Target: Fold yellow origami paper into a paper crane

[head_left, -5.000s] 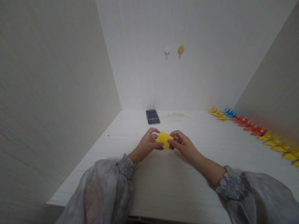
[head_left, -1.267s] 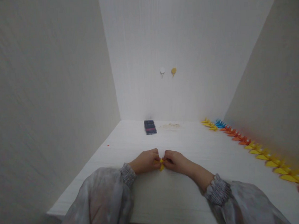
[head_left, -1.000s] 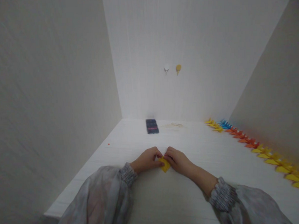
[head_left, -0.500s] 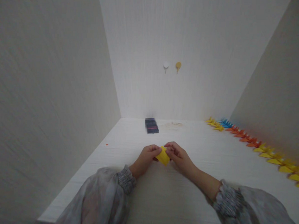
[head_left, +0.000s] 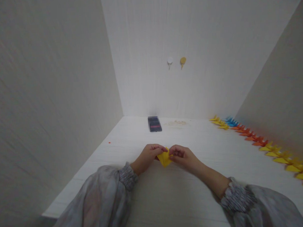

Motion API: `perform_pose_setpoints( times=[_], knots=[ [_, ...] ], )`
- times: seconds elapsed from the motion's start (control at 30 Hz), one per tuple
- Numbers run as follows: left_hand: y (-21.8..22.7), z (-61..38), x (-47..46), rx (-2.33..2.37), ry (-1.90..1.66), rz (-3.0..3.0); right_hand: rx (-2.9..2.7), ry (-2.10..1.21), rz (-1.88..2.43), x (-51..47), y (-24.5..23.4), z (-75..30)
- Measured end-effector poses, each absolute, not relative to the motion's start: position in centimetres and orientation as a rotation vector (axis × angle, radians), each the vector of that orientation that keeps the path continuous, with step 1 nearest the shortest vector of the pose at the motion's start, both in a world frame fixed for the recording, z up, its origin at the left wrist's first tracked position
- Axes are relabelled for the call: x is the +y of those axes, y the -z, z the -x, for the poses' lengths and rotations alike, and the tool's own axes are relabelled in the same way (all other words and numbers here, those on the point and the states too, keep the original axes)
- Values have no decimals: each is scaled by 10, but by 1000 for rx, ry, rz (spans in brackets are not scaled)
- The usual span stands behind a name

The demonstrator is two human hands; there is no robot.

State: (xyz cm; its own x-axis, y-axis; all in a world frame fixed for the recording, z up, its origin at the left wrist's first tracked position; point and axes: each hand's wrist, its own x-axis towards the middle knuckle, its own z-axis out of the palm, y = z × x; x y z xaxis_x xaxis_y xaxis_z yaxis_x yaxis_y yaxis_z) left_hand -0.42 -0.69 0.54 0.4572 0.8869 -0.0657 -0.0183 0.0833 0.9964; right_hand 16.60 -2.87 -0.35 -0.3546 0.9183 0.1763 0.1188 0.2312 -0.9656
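Note:
A piece of folded yellow paper [head_left: 164, 159] is held between my two hands above the white table [head_left: 192, 198]. My left hand [head_left: 150, 155] pinches its left side, thumb on top. At its right edge, my right hand [head_left: 182, 155] is closed with thumb and fingertips on the paper. The fingers behind the paper are partly hidden. Its lower end comes to a blunt point towards me.
A row of folded paper cranes in yellow [head_left: 281, 158], orange [head_left: 251, 136] and blue [head_left: 231, 122] lines the right wall. A dark pixelated object [head_left: 154, 124] lies at the back. Two hooks, white [head_left: 170, 60] and yellow [head_left: 182, 61], are on the back wall.
The folded yellow paper has turned and shifted slightly left in my hands. My right hand's fingers have moved along its right edge. The whole view has shifted a little.

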Motion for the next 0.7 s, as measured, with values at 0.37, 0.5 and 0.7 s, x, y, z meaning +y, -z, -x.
perform_pose_setpoints(
  times=[0.37, 0.5, 0.7],
  knots=[
    [-2, 7, -6, 792, -782, -1240, -1716, -1299, 965, -28, 4, -171],
    [-2, 11, -6, 686, -731, -1165, -1837, -1149, 928, -25, 6, -180],
    [-2, 11, -6, 667, -725, -1161, -1970, -913, 984, -26, 6, -182]
  ],
)
